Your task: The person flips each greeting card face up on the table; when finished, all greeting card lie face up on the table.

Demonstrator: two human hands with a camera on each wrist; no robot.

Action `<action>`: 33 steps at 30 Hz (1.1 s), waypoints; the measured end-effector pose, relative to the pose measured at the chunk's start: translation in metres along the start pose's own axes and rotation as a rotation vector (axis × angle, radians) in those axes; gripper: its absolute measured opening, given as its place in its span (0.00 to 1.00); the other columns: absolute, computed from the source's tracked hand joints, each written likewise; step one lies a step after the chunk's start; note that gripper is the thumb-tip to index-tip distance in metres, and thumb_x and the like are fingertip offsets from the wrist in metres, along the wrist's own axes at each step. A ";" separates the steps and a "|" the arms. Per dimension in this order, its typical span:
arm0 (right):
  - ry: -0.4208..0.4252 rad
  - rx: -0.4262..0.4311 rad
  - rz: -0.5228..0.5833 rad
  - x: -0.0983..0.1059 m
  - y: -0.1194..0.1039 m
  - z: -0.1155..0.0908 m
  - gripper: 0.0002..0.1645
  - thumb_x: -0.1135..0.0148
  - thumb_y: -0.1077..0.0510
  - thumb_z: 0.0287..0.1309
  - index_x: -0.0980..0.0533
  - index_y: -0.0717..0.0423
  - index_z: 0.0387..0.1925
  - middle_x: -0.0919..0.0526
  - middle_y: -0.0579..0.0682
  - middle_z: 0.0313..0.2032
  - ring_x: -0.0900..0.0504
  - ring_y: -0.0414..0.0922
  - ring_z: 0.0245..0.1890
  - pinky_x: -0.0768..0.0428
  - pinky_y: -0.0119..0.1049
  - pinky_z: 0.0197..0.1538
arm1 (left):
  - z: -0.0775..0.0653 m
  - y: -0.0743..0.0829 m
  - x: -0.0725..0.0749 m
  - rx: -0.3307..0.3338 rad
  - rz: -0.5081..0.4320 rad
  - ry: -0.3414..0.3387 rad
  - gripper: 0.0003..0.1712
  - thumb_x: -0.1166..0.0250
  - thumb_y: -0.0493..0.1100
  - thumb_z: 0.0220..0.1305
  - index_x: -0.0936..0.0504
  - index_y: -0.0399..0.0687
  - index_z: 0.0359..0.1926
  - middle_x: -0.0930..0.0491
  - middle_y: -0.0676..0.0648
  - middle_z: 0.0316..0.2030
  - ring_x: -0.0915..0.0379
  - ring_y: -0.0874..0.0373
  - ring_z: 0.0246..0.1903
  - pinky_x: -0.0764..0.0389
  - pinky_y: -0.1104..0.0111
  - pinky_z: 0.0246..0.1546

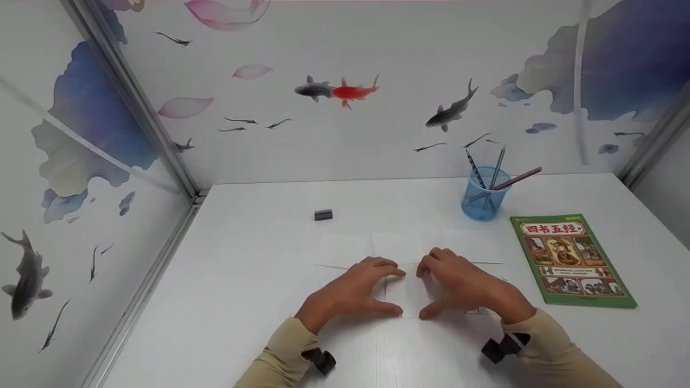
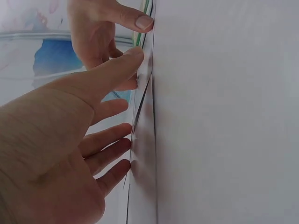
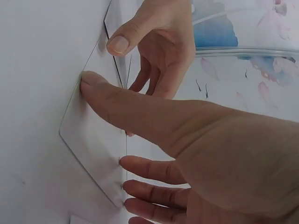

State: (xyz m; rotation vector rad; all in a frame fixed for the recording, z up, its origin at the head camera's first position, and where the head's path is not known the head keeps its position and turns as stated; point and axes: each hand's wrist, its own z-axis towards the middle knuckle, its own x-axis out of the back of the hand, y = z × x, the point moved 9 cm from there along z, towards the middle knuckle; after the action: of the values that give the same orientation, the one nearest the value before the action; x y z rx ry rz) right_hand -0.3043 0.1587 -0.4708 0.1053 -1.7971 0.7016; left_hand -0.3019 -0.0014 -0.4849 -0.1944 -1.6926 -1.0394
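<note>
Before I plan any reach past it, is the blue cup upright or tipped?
Upright: the blue cup stands on its base on the white table, open rim upward, with pencils leaning out of the top.

Thin white paper pieces point(image 1: 411, 291), close together, some edges slightly raised, on a white tabletop point(image 1: 242, 269)

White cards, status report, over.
Left hand, right hand: fingertips touching white cards. Cards on tabletop. Dark block beyond them, apart from both hands, seemingly not in the way.
</note>
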 end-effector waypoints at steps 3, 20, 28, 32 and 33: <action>0.002 0.000 0.045 0.000 0.004 0.001 0.43 0.11 0.37 0.46 0.22 0.49 0.58 0.22 0.47 0.55 0.26 0.48 0.57 0.19 0.56 0.65 | 0.000 0.000 -0.002 0.021 -0.007 -0.019 0.39 0.27 0.66 0.69 0.24 0.62 0.76 0.30 0.55 0.78 0.39 0.57 0.81 0.34 0.55 0.82; 0.220 0.103 0.344 0.033 0.009 0.001 0.26 0.26 0.56 0.69 0.21 0.49 0.65 0.17 0.51 0.58 0.22 0.44 0.39 0.19 0.31 0.43 | -0.001 0.017 0.018 -0.050 -0.103 0.194 0.22 0.25 0.50 0.72 0.14 0.58 0.64 0.26 0.50 0.73 0.32 0.53 0.75 0.26 0.54 0.75; 0.329 0.228 0.523 0.048 -0.016 -0.007 0.22 0.36 0.49 0.79 0.23 0.46 0.68 0.15 0.51 0.60 0.12 0.46 0.47 0.12 0.33 0.51 | 0.003 0.027 0.013 0.021 -0.701 0.163 0.28 0.35 0.58 0.79 0.20 0.51 0.70 0.17 0.49 0.66 0.15 0.57 0.61 0.14 0.60 0.63; 0.335 0.262 0.496 0.045 -0.018 -0.006 0.21 0.37 0.52 0.79 0.23 0.45 0.69 0.17 0.47 0.64 0.12 0.43 0.46 0.11 0.35 0.46 | 0.006 0.019 0.008 0.075 -0.865 0.160 0.24 0.36 0.48 0.81 0.21 0.42 0.69 0.14 0.45 0.59 0.13 0.55 0.57 0.13 0.52 0.62; 0.346 0.258 0.474 0.045 -0.016 -0.006 0.22 0.35 0.54 0.78 0.23 0.44 0.69 0.17 0.46 0.64 0.13 0.43 0.44 0.12 0.34 0.44 | 0.006 0.017 0.007 0.084 -0.865 0.165 0.23 0.36 0.45 0.80 0.21 0.42 0.70 0.13 0.45 0.58 0.13 0.55 0.57 0.13 0.52 0.62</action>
State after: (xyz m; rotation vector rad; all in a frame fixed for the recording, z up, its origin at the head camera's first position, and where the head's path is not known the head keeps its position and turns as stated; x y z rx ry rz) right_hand -0.3085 0.1607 -0.4231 -0.2661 -1.3988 1.2099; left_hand -0.2988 0.0105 -0.4698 0.7225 -1.6772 -1.5410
